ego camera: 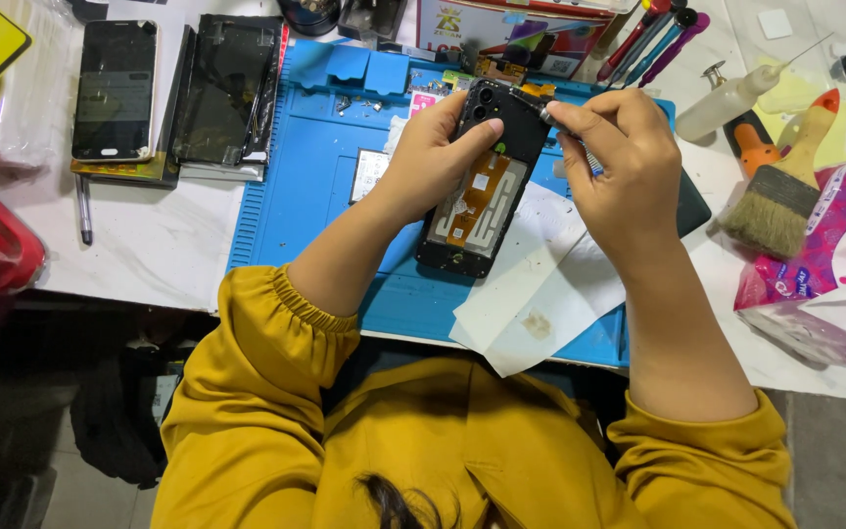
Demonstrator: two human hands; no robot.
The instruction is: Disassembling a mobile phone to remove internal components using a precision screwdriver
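1. We hold an opened smartphone [482,181], back cover off, tilted up off the blue repair mat [286,196]; our left hand [433,157] wraps its left edge with the thumb pressed near the camera end, which seems to steady it for fine work
2. Our right hand [619,162] is pinched narrow at the phone's top right corner around a thin metal tool [589,157], probably tweezers; most of it is hidden by the fingers, so we cannot tell its exact kind
3. Just below the right hand lies a sheet of white paper [540,294], partly under the phone, likely there to catch small parts
4. Right of that hand sit a paintbrush [785,191], a needle-tip squeeze bottle [731,98] and a pink tissue pack [824,264]
5. Well left of the left hand lie a dark smartphone [115,88] and a loose display panel [222,93]
6. Beyond both hands a printed box [511,29] and a bunch of pens [653,34] crowd the mat's far edge
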